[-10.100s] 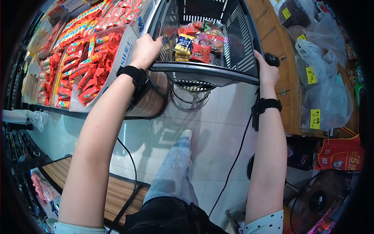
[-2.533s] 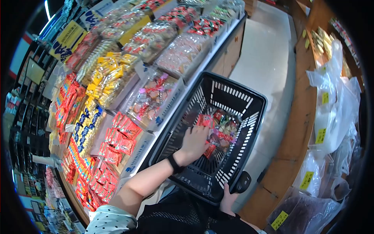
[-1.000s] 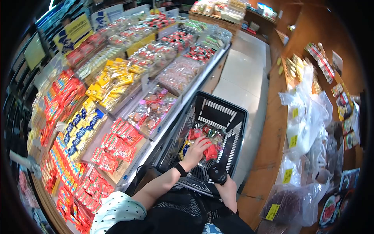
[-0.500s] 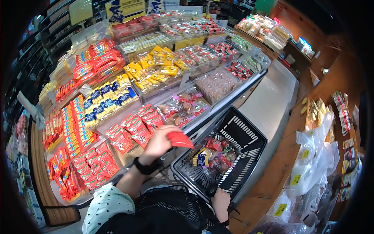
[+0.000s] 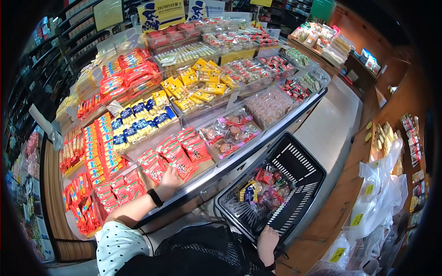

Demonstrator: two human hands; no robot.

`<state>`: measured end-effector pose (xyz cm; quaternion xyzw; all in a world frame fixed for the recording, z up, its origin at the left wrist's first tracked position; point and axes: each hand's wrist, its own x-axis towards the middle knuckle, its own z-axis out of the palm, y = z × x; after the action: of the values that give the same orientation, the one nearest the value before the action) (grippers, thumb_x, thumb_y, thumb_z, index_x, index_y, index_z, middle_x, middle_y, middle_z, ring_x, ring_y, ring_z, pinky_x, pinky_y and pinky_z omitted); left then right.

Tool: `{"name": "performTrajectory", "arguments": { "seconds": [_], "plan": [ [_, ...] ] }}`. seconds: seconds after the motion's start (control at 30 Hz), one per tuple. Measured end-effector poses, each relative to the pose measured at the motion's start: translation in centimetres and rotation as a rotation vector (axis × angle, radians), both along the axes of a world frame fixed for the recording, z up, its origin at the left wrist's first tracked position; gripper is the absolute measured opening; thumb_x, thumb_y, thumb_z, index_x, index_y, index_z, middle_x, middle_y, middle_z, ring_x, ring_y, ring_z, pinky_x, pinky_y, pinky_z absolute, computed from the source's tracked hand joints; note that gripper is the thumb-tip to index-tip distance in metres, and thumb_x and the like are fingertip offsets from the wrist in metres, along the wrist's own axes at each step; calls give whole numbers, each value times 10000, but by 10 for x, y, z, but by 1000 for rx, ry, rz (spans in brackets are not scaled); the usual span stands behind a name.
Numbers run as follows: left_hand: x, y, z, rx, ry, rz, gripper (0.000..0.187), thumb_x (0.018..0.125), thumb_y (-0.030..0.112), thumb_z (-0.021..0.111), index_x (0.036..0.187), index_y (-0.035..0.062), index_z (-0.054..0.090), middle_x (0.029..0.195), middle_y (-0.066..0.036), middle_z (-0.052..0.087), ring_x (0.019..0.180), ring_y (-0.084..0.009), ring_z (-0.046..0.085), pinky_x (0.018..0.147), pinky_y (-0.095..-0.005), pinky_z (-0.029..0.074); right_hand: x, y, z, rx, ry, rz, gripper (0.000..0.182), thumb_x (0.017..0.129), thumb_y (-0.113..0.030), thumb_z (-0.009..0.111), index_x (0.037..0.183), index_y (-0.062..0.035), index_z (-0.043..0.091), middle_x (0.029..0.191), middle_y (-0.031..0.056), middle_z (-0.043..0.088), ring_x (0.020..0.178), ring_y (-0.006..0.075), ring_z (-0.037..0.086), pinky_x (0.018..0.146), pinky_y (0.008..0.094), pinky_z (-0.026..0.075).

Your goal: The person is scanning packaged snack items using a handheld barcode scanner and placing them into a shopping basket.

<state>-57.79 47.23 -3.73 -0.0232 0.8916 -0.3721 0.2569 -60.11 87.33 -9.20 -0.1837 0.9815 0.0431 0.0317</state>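
Observation:
My left hand (image 5: 168, 180), with a black band at the wrist, reaches into a bin of red snack packets (image 5: 195, 151). Its fingers are closed at the edge of one red packet (image 5: 183, 168) in the front of that bin. At the lower right, my right hand (image 5: 268, 241) is wrapped round the handle of a black shopping basket (image 5: 317, 193), at its near end. Inside the basket lie a yellow and blue packet (image 5: 248, 193) and several red and clear packets (image 5: 272, 191).
Yellow packets (image 5: 214, 87), blue and yellow packets (image 5: 133, 125) and other wrapped snacks fill the bins behind. The display's metal edge (image 5: 212, 177) runs between bins and basket. Plastic bags (image 5: 368, 202) hang beside a wooden counter (image 5: 322, 225) on the right.
My left hand has moved left from beside the basket down to the red packets. The red packet it held up is no longer seen raised. My right hand still grips the basket.

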Motion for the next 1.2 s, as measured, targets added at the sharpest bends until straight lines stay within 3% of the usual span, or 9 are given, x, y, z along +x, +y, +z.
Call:
{"name": "performTrajectory", "arguments": {
  "seconds": [0.2,0.43,0.5,0.53,0.63,0.73,0.83,0.93,1.2],
  "plan": [
    [8,5,9,81,398,-261,339,746,200,555,1034,22,564,1083,-132,552,1155,-313,453,1083,-549,175,7,3,-2,-25,23,-47,43,792,-91,493,807,-77,531,743,57,578,719,205,586,660,322,438],
    [-21,84,75,593,559,-128,257,708,163,582,938,48,577,899,-97,595,957,-278,555,900,-415,382,8,-2,1,-26,22,-125,43,792,-93,493,819,-80,525,745,48,561,732,205,580,656,327,429],
    [-45,122,92,1104,307,-106,391,736,251,604,1053,27,556,1000,-130,584,1006,-317,524,904,-424,371,10,-5,6,-41,64,-154,39,790,-96,493,816,-86,521,736,44,548,727,202,574,655,326,429],
    [-49,128,70,1279,221,-429,608,726,356,647,1214,37,476,1147,-158,527,1095,-341,468,925,-449,349,10,-4,3,-43,73,-159,40,781,-97,495,813,-88,519,731,46,542,720,200,568,657,323,428],
    [-53,176,3,1177,-172,-615,947,609,465,737,1368,96,308,1337,-151,379,1291,-314,308,1065,-511,200,12,-5,8,-62,87,-213,42,772,-89,496,809,-85,517,728,47,540,711,200,560,654,322,425],
    [-44,202,-53,973,-319,-637,578,682,180,670,1223,70,499,1199,-159,522,1154,-311,473,1001,-485,313,14,1,8,-98,71,-263,45,763,-88,501,805,-81,517,727,53,538,709,202,556,650,327,422],
    [-47,201,-23,1101,-499,-228,426,675,69,582,1101,72,588,993,-138,617,953,-298,592,886,-439,425,15,7,5,-233,74,-238,277,588,-76,680,813,-52,521,718,87,544,711,255,560,655,352,428],
    [-35,187,-23,1189,-261,-365,398,681,63,562,1076,85,604,890,-124,634,814,-299,625,793,-413,473,13,8,30,-340,-4,-233,241,631,-97,666,814,-67,512,723,73,547,719,234,565,658,344,427],
    [-5,138,-32,1285,-228,-416,310,809,134,481,1093,67,585,1074,-114,608,1049,-266,559,953,-493,373,21,7,49,-523,29,-180,487,580,-71,696,1036,3,540,824,104,569,779,259,560,703,356,436]
  ]
}}
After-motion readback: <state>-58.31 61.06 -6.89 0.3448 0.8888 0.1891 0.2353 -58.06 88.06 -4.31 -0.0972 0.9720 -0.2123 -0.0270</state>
